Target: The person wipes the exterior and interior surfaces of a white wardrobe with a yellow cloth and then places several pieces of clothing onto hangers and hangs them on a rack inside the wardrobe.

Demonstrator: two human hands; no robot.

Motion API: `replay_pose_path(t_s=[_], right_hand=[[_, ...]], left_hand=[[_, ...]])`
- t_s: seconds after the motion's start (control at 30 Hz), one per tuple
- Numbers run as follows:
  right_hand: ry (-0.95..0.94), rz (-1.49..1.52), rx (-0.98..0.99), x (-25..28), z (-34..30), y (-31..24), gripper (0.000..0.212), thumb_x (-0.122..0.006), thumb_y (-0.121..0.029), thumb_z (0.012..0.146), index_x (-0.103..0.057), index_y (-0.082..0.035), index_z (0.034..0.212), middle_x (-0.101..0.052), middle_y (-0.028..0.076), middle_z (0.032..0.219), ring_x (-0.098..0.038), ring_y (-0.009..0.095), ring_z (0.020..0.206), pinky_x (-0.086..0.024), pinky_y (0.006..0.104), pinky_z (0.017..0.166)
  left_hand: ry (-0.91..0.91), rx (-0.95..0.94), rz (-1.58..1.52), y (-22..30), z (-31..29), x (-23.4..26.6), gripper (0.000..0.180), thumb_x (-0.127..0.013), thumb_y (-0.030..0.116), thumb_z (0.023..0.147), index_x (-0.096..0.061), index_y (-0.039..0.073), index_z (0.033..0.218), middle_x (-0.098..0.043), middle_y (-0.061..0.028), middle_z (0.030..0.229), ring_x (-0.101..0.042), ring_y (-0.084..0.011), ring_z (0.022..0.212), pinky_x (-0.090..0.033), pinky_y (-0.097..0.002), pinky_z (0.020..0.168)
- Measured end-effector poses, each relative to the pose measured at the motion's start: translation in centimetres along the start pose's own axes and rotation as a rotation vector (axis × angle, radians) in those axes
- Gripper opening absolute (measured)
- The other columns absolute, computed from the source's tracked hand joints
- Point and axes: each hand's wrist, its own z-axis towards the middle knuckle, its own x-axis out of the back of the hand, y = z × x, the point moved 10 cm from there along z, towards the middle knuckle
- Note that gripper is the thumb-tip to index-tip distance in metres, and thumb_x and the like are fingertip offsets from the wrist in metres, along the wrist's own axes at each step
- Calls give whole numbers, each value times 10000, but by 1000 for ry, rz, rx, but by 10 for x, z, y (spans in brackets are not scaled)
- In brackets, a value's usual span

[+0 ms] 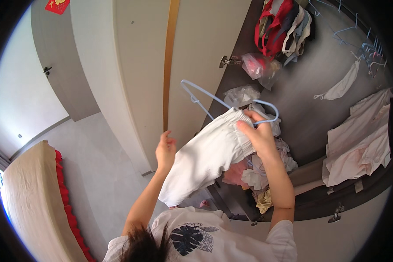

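We have a white garment in front of us at chest height, with a pale blue hanger poking out of its gathered top edge. The cloth looks light and soft: it droops in loose folds and will give no support of its own, so it slides wherever it is not pinched. The hanger is the stiff part, a thin wire-like frame, light but springy, and probably smooth enough for the fabric to slip along it. We judge the best hold to be at the gathered band at the top, where the cloth is thickest, and on the hanger near its hook end.

Our right hand is closed on that gathered top edge, fingers curled over the band right beside the hanger's hook. Our left hand sits at the left side of the garment, fingers loosely spread and touching the cloth; we cannot tell whether it truly grips. The garment hangs between the two hands, its lower end falling toward our chest. Behind it stands an open wardrobe with a pile of clothes.
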Motion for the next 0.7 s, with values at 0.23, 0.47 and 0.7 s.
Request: replay_pose_path(t_s=[0.23,0.47,0.7], right_hand=[[62,396,-166,6,-5,19,417,-666,-39,828,-533,-14,1222,-639,103,1031,-617,124,901,-497,257,783],[-77,404,-276,-24,-33,5,310,-588,-157,925,-529,-88,1222,-618,87,817,-526,53,531,-334,187,395],[-106,-292,283,24,-28,-49,368,-547,-266,960,-549,-65,1269,-674,76,898,-566,144,669,-466,277,628]], left_hand=[[-169,-434,-158,131,-32,-5,403,-670,132,816,-550,41,1190,-639,-150,1033,-625,-265,935,-496,-364,821],[-167,-547,-112,189,-50,-34,661,-780,192,682,-507,70,1272,-573,-161,1197,-593,-344,1022,-480,-386,882],[-806,209,-722,144,-23,-78,403,-675,138,827,-558,-12,1182,-636,-63,1056,-592,-145,965,-472,-302,872]])
